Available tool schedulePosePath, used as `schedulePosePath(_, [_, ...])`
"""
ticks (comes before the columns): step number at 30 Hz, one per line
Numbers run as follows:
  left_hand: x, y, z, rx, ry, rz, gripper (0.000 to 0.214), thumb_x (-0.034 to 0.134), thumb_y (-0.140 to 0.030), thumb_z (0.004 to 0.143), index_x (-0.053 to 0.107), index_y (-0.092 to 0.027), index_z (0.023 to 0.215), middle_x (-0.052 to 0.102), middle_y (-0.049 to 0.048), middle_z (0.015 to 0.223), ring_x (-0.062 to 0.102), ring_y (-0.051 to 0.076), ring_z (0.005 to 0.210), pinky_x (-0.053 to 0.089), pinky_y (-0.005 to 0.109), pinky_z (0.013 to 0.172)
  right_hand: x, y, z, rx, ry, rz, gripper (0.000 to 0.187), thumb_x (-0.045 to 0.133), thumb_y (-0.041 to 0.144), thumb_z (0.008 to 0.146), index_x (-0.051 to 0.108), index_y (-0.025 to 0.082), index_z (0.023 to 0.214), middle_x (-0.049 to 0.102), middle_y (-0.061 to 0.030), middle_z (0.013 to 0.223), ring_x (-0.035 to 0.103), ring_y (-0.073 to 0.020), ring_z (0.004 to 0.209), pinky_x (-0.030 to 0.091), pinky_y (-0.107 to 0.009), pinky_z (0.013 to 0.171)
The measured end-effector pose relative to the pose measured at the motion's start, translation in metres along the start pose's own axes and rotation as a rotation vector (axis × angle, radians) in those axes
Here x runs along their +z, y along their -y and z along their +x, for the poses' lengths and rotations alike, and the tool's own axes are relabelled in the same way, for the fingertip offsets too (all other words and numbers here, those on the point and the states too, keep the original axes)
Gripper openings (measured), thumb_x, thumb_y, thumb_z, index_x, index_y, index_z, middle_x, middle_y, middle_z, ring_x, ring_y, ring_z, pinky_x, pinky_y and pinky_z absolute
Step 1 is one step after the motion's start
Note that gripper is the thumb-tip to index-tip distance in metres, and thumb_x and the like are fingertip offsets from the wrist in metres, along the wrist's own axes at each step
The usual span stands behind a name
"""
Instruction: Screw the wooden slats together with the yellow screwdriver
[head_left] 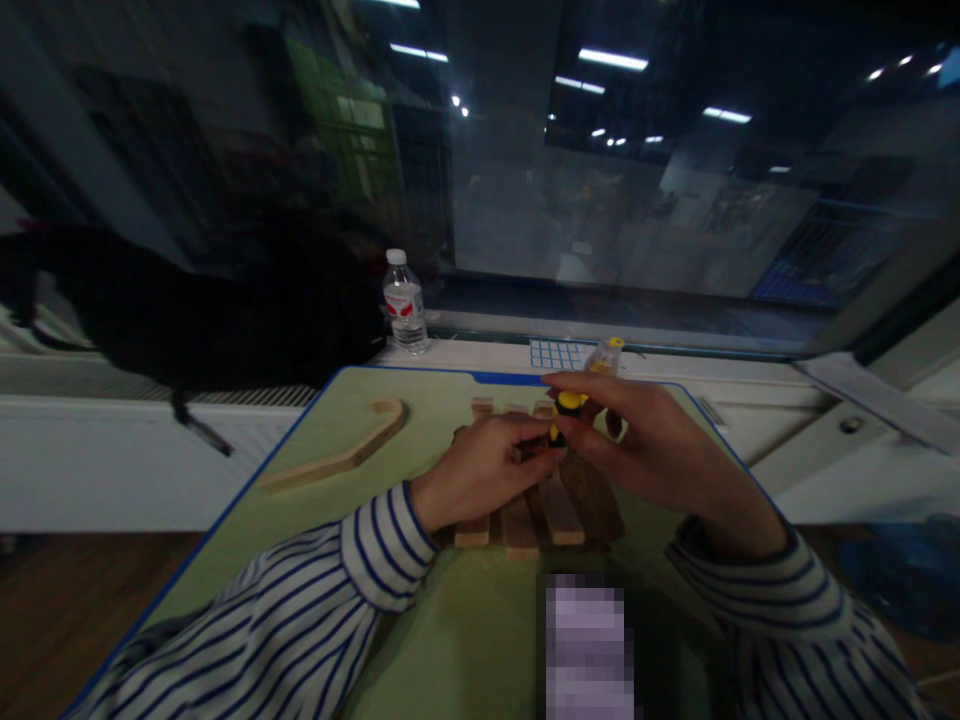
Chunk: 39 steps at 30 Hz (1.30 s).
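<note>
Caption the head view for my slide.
Left hand and right hand meet at a yellow-black tool above wooden slats.

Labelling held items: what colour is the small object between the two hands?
The small object is yellow and black, best seen in the head view.

Open green tabletop (424, 440) between curved wooden piece (349, 460) and slats (520, 525), striped left sleeve (285, 610) blocking the near side
</note>
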<state>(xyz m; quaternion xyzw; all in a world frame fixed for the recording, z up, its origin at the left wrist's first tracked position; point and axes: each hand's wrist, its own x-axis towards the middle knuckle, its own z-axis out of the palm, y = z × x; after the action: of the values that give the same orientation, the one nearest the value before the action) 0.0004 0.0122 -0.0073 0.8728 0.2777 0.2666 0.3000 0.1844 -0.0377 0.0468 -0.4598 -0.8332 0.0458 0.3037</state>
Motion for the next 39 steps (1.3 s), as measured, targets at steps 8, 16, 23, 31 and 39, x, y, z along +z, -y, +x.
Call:
schedulePosePath(8, [-0.0003, 0.0003, 0.0004, 0.013, 0.009, -0.012, 0.016, 0.053, -0.02, 0.087, 0.067, -0.017, 0.095, 0.067, 0.002, 0.086, 0.06, 0.015, 0.078, 0.045, 0.025, 0.073, 0.003, -0.0015, 0.0013, -0.007, -0.021, -0.008, 0.03, 0.057, 0.022, 0.087, 0.064, 0.019, 0.116, 0.074, -0.003, 0.106, 0.067, -0.013, 0.081, 0.048, -0.022, 0.06])
schedulePosePath(16, [0.0011, -0.0003, 0.0001, 0.009, -0.002, -0.012, 0.018, 0.053, -0.02, 0.086, 0.067, -0.017, 0.097, 0.068, 0.0018, 0.087, 0.06, 0.015, 0.078, 0.046, 0.025, 0.075, 0.0055, -0.0036, 0.002, 0.0, -0.032, -0.032, 0.026, 0.061, 0.024, 0.086, 0.065, 0.021, 0.112, 0.074, -0.0009, 0.093, 0.065, -0.0114, 0.07, 0.045, -0.023, 0.058])
schedulePosePath(23, [-0.0007, -0.0009, 0.0004, 0.003, -0.011, -0.01, 0.023, 0.056, -0.021, 0.084, 0.069, -0.018, 0.103, 0.07, 0.0022, 0.089, 0.061, 0.016, 0.08, 0.047, 0.025, 0.076, 0.006, -0.004, 0.0022, 0.007, -0.06, -0.063, 0.023, 0.064, 0.031, 0.086, 0.066, 0.022, 0.107, 0.071, 0.0019, 0.08, 0.06, -0.01, 0.06, 0.042, -0.022, 0.055])
schedulePosePath(31, [-0.0012, -0.0011, 0.0005, -0.006, -0.033, -0.016, 0.028, 0.061, -0.029, 0.085, 0.069, -0.021, 0.11, 0.071, 0.0018, 0.091, 0.062, 0.016, 0.081, 0.049, 0.026, 0.078, 0.0062, -0.0035, 0.0017, 0.023, -0.06, -0.038, 0.021, 0.064, 0.039, 0.085, 0.065, 0.023, 0.099, 0.069, 0.0031, 0.08, 0.059, -0.0095, 0.062, 0.039, -0.022, 0.056])
schedulePosePath(39, [-0.0007, -0.0006, 0.0005, -0.03, -0.05, -0.031, 0.026, 0.064, -0.037, 0.084, 0.071, -0.021, 0.103, 0.071, 0.0027, 0.091, 0.064, 0.017, 0.082, 0.049, 0.027, 0.079, 0.0073, -0.0026, 0.0028, 0.063, -0.054, -0.032, 0.02, 0.065, 0.041, 0.084, 0.065, 0.024, 0.094, 0.066, 0.0046, 0.075, 0.056, -0.0087, 0.059, 0.037, -0.022, 0.054])
